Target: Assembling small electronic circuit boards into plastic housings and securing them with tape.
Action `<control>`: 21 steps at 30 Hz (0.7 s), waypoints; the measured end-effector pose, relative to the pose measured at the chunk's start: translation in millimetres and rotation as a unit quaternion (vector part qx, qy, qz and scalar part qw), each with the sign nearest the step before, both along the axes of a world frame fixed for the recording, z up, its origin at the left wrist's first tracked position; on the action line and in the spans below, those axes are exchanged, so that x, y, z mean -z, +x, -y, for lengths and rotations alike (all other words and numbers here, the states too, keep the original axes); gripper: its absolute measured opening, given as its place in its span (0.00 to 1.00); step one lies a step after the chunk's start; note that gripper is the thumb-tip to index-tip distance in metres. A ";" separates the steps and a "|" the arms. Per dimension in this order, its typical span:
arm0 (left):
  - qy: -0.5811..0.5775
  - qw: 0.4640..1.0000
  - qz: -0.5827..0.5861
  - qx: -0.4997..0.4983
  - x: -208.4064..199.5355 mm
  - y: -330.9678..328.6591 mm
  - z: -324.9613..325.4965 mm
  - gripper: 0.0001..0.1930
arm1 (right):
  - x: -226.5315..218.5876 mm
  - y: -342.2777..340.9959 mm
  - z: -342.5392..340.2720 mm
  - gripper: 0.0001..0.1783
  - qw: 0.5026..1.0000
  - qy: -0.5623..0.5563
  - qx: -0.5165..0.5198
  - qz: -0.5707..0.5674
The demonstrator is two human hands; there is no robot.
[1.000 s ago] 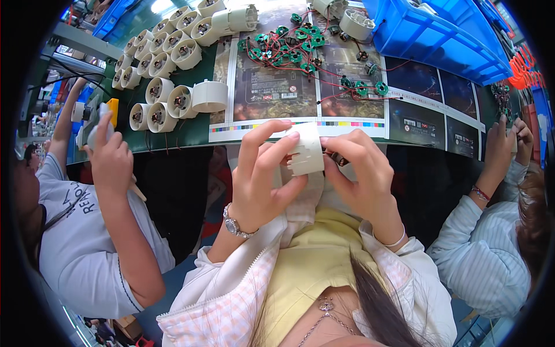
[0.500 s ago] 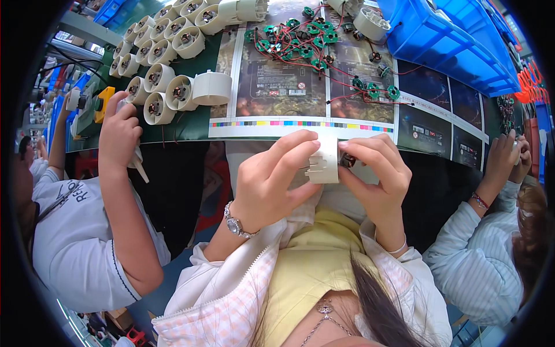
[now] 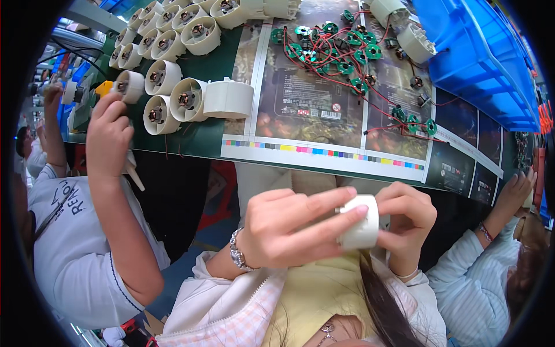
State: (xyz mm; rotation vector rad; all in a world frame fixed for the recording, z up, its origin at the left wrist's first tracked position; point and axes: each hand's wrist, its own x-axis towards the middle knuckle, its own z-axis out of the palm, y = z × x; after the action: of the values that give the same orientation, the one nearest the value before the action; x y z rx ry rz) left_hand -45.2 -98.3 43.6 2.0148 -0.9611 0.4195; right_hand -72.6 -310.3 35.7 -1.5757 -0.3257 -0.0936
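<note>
My left hand (image 3: 292, 230) grips a short white plastic cylindrical housing (image 3: 365, 231) in front of my chest, its fingers stretched along the side. At the housing's right end, the bent fingers and thumb of my right hand (image 3: 408, 222) pinch together at the opening. Whatever they hold there is hidden by the fingers and the rim. Both hands are off the table, just short of its near edge.
Similar housings with small motors inside (image 3: 188, 99) crowd the green table's left (image 3: 199, 143). Green circuit boards with red wires (image 3: 358, 55) lie on printed sheets (image 3: 306, 124). A blue crate (image 3: 485, 69) stands at right. Co-workers' arms flank me: left (image 3: 118, 220), right (image 3: 491, 222).
Both my hands have come nearer my body and to the right with the housing, which has turned. The small motor seen between my right fingers is now hidden. The left co-worker's hand moved beside a housing.
</note>
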 end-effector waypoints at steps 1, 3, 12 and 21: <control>-0.024 0.999 -0.016 0.021 -2.4 -0.5 0.1 0.16 | 2.4 0.8 0.1 0.15 0.998 0.040 -0.032 -0.023; -0.028 0.999 -0.017 0.031 -12.7 -0.5 0.2 0.15 | 7.8 0.7 -5.0 0.14 0.985 0.139 -0.070 -0.069; -0.128 0.992 -0.007 -0.006 -19.1 8.8 29.6 0.12 | 48.7 -18.0 -33.3 0.06 0.806 0.468 -0.142 -0.334; -0.104 0.993 0.024 -0.056 -12.7 11.1 35.9 0.17 | 58.0 -19.0 -46.6 0.04 0.759 0.555 -0.131 -0.314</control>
State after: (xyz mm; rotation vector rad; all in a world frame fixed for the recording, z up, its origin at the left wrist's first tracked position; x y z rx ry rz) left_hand -34.1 -134.2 56.3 1.8815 -0.8010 0.6076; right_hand -91.7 -263.7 -22.4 -0.2933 0.0765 0.4027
